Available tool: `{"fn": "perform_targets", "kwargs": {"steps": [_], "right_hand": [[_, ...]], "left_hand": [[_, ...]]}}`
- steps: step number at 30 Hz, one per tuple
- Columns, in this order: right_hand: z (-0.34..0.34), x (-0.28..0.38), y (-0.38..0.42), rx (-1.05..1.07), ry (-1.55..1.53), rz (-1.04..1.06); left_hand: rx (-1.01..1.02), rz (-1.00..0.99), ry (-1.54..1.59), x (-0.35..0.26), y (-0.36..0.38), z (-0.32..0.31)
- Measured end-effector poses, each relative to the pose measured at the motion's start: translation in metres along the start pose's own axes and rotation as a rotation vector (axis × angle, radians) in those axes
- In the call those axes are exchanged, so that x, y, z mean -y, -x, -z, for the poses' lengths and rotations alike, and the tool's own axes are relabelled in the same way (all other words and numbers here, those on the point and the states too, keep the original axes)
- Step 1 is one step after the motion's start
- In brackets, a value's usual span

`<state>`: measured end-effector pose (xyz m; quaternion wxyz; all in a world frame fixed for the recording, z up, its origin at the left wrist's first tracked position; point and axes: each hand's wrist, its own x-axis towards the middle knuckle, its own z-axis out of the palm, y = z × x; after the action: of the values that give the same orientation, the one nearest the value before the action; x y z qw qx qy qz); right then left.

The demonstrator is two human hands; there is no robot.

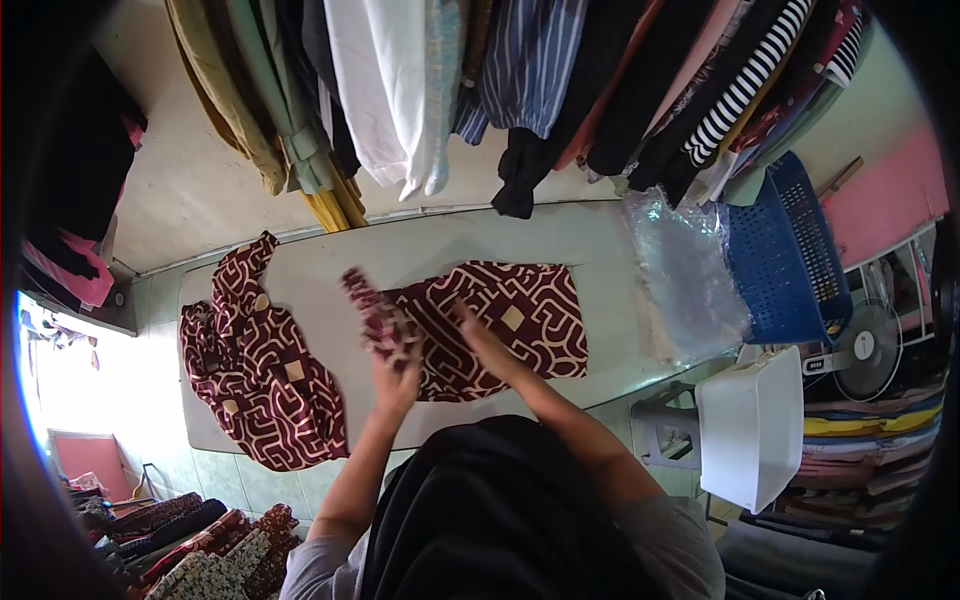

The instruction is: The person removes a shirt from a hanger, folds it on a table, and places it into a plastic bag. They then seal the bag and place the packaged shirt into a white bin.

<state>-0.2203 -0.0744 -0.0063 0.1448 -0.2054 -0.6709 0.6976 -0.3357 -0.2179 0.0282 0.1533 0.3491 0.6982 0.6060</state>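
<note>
A maroon garment with cream looping lines (pixel 520 320) lies flattened on the white table (pixel 380 225) in front of me. My left hand (pixel 398 378) grips a bunched part of matching patterned cloth (pixel 378 318), lifted at the garment's left end and blurred by motion. On the garment's near left part rests my right hand (pixel 482 340), its fingers stretched out over the fabric. Farther left, a second garment in the same print (pixel 265 365) lies loosely crumpled, partly over the table's near edge.
Clothes (pixel 520 70) hang in a row above the far side. Clear plastic bags (pixel 685 275) lie at the table's right end by a blue basket (pixel 785 265). A white bin (pixel 750 425), a fan (pixel 865 345) and stacked fabrics (pixel 870 440) stand right. More folded cloth (pixel 210 545) sits lower left.
</note>
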Motion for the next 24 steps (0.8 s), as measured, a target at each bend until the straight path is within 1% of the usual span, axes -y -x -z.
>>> {"fn": "perform_targets", "kwargs": {"steps": [1, 2, 3, 4, 5, 6, 7, 8, 9, 10, 11, 12, 13, 14, 15, 16, 17, 18, 19, 20, 21, 22, 23, 24], "right_hand": [[0.016, 0.018, 0.007, -0.007, -0.113, -0.004], [0.034, 0.028, 0.015, -0.015, -0.225, -0.052], [0.051, 0.028, 0.023, -0.034, -0.418, -0.053], [0.076, 0.028, 0.033, -0.040, -0.543, -0.110], [0.097, 0.028, 0.046, -0.130, -0.634, -0.110], [0.113, 0.026, 0.055, -0.178, -0.837, -0.157], [0.127, 0.018, 0.066, -0.235, -0.804, -0.206], [0.137, 0.007, 0.074, -0.293, -0.770, -0.253], [0.142, -0.008, 0.075, -0.336, -0.712, -0.254], [0.144, -0.019, 0.076, -0.381, -0.658, -0.255], [0.139, -0.010, 0.074, -0.469, -0.611, -0.274], [0.136, -0.017, 0.069, -0.586, -0.489, -0.304], [0.130, -0.018, 0.065, -0.644, -0.384, -0.210], [0.125, -0.017, 0.061, -0.698, -0.277, -0.113], [0.125, -0.013, 0.060, -0.734, -0.347, -0.048], [0.126, -0.012, 0.062, -0.737, -0.353, -0.050], [0.131, -0.011, 0.066, -0.789, -0.276, -0.034], [0.136, -0.012, 0.071, -0.839, -0.196, -0.020], [0.144, -0.023, 0.079, -0.823, -0.187, -0.101], [0.143, -0.033, 0.086, -0.820, -0.187, -0.106], [0.143, -0.042, 0.092, -0.969, 0.265, -0.030], [0.143, -0.047, 0.097, -1.087, 0.727, 0.054], [0.136, -0.033, 0.102, -1.009, 0.793, 0.079], [0.126, -0.026, 0.104, -1.003, 0.793, 0.077]], "left_hand": [[0.038, -0.101, -0.026, -0.009, -0.008, -0.021], [0.202, -0.357, -0.277, -0.034, -0.020, -0.036], [0.454, -0.443, -0.407, -0.035, -0.022, -0.052], [0.600, -0.416, -0.440, -0.043, -0.018, -0.071], [0.720, -0.314, -0.402, -0.058, -0.012, -0.083], [0.835, -0.211, -0.361, -0.069, -0.004, -0.089], [0.833, -0.210, -0.360, -0.058, 0.004, -0.093], [0.873, -0.136, -0.480, -0.035, 0.013, -0.098], [0.915, -0.062, -0.602, -0.014, 0.021, -0.099], [0.922, -0.063, -0.606, 0.002, 0.028, -0.097], [0.815, -0.254, -0.779, 0.014, 0.033, -0.092], [0.697, -0.444, -0.941, 0.026, 0.038, -0.086], [0.742, -0.404, -0.930, 0.024, 0.035, -0.081], [0.751, -0.404, -0.931, 0.021, 0.034, -0.080], [0.732, -0.410, -0.926, 0.017, 0.032, -0.078], [0.712, -0.415, -0.922, 0.012, 0.029, -0.075], [0.731, -0.405, -0.837, 0.003, 0.025, -0.073], [0.734, -0.400, -0.839, 0.006, 0.025, -0.074], [0.802, -0.373, -0.817, 0.012, 0.027, -0.074], [0.868, -0.347, -0.793, 0.017, 0.028, -0.075], [0.842, -0.490, -0.827, 0.021, 0.028, -0.077], [0.836, -0.487, -0.827, 0.022, 0.021, -0.076], [0.869, -0.326, -0.692, 0.022, 0.011, -0.073], [0.897, -0.164, -0.555, 0.025, 0.005, -0.067]]}}
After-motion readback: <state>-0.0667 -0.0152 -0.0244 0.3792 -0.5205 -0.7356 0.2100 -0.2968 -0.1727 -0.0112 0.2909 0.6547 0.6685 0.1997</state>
